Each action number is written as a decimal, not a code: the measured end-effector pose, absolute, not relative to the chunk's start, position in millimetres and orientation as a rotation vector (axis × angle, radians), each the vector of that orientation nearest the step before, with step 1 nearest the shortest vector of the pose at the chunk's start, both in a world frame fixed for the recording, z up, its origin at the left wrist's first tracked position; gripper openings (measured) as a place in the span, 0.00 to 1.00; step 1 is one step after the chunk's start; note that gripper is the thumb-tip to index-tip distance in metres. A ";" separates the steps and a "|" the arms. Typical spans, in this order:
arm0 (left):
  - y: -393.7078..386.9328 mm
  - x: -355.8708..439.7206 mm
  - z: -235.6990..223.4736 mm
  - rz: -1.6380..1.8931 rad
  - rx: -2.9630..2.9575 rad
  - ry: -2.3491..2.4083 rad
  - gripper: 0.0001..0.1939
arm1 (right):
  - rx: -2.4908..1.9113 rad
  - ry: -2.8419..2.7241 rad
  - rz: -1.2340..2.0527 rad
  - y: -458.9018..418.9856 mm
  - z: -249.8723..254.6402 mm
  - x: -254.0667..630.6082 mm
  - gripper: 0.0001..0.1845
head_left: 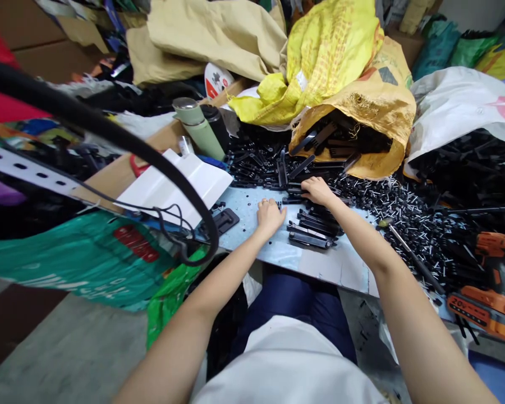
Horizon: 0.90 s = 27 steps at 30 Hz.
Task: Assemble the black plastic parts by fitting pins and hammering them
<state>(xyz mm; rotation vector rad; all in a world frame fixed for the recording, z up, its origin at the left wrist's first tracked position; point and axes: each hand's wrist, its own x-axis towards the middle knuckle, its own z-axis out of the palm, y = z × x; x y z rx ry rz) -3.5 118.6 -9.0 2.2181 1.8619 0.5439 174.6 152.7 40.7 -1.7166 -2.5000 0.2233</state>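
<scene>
My left hand [270, 216] rests low over the light blue table top [246, 210], its fingers curled and its thumb out to the side. Whatever those fingers hold, if anything, is hidden under them. To its right my right hand [317, 191] is closed round a long black plastic part [295, 191] at the edge of a heap. Below the right hand several long black assembled parts [310, 238] lie side by side in a row. Beyond both hands spreads a pile of loose black pieces [252, 157].
A mound of small screws [398, 205] covers the right side, with a screwdriver [416, 261] across it. An orange cordless drill [494, 286] lies far right. Open sacks [393, 163] stand behind. A green bottle [202, 132] and white paper [180, 182] are left; a black cable [151, 154] loops close by.
</scene>
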 end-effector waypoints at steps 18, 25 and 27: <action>4.6 24.1 -12.0 0.245 2.785 0.621 0.11 | -2.194 -2.143 -0.020 -84.9 14.0 224.9 0.14; 21.8 39.3 -15.0 0.280 2.742 0.816 0.12 | -2.053 -2.061 0.245 -113.5 -1.0 213.6 0.22; 16.8 39.0 -13.1 0.420 2.605 0.869 0.15 | -1.978 -1.769 0.442 -106.0 2.1 211.4 0.25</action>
